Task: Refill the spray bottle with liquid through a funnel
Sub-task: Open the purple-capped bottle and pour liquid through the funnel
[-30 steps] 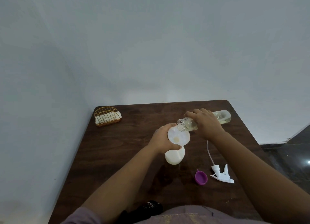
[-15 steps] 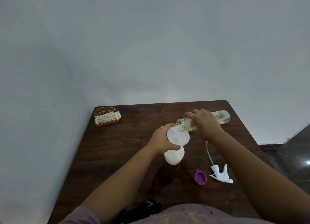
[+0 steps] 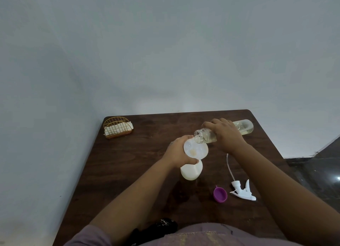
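Note:
A white spray bottle (image 3: 191, 172) stands on the dark wooden table (image 3: 128, 163) with a translucent white funnel (image 3: 195, 150) in its neck. My left hand (image 3: 176, 151) is wrapped around the funnel and bottle neck. My right hand (image 3: 226, 133) grips a clear bottle of pale yellow liquid (image 3: 244, 127), tipped almost level, its open mouth over the funnel's rim. A little yellowish liquid lies in the funnel. The white trigger sprayer head (image 3: 242, 192) with its long dip tube lies on the table at the right.
A purple cap (image 3: 219, 194) lies beside the sprayer head. A gold wire holder with white napkins (image 3: 117, 128) sits at the table's far left corner. A black item (image 3: 156, 229) lies at the near edge. Pale walls stand behind and left.
Almost nothing differs: both hands keep their hold, and the clear bottle stays tipped over the funnel with at most a slight shift.

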Demonstrator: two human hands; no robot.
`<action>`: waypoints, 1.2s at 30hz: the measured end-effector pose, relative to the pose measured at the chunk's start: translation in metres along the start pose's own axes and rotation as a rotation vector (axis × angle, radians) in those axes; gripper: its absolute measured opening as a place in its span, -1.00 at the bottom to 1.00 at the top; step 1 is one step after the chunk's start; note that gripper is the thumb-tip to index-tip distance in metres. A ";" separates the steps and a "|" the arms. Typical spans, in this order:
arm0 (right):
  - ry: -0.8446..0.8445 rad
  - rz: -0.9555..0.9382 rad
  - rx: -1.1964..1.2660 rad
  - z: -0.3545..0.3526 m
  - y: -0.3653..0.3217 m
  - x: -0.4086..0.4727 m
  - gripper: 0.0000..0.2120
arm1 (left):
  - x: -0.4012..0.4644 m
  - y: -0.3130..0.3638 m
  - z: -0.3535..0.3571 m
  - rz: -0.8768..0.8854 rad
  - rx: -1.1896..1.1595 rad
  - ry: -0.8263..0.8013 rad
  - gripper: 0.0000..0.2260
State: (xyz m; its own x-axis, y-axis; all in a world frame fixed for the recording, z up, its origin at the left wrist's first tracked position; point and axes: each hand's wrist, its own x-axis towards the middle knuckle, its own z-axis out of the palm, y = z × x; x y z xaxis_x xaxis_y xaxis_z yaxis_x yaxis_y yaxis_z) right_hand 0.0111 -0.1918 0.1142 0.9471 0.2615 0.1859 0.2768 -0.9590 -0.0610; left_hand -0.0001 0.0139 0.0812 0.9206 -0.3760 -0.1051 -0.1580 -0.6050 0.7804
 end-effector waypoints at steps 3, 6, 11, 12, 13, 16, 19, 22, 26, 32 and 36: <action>0.001 0.001 -0.002 0.001 0.000 0.001 -0.57 | 0.000 0.001 0.000 0.000 0.005 0.001 -0.28; 0.001 0.000 0.001 0.002 0.000 0.000 -0.57 | 0.000 0.001 0.000 -0.005 0.010 0.000 -0.28; -0.001 -0.006 -0.003 0.002 0.001 0.001 -0.56 | -0.001 0.002 -0.001 -0.006 0.005 0.007 -0.28; -0.002 -0.007 -0.004 0.002 0.001 0.001 -0.56 | -0.001 0.002 -0.001 -0.005 0.003 0.008 -0.28; -0.002 -0.008 -0.006 0.002 0.001 0.001 -0.56 | -0.001 0.002 -0.001 -0.004 0.002 0.008 -0.28; -0.001 -0.010 -0.009 0.002 0.000 0.002 -0.56 | -0.002 0.001 -0.001 -0.003 0.003 0.009 -0.28; -0.003 -0.013 -0.012 0.002 0.000 0.002 -0.56 | -0.002 0.002 -0.002 -0.001 -0.005 0.008 -0.28; -0.011 -0.015 -0.022 0.001 0.000 0.001 -0.55 | -0.002 0.002 -0.002 0.003 -0.008 0.005 -0.28; -0.006 -0.017 -0.022 -0.001 0.000 0.000 -0.57 | -0.002 0.003 -0.002 -0.003 -0.008 0.002 -0.29; -0.011 -0.017 -0.023 -0.002 0.000 0.001 -0.58 | -0.001 0.003 -0.001 -0.012 0.002 0.003 -0.28; -0.021 -0.021 -0.008 -0.001 -0.001 0.001 -0.58 | -0.001 0.002 0.000 -0.022 0.002 0.006 -0.27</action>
State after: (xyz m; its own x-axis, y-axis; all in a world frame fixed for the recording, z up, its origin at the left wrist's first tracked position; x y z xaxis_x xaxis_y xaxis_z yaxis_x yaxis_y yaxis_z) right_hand 0.0116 -0.1905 0.1154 0.9444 0.2839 0.1661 0.2954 -0.9541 -0.0490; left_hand -0.0012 0.0134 0.0826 0.9259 -0.3585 -0.1190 -0.1380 -0.6144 0.7769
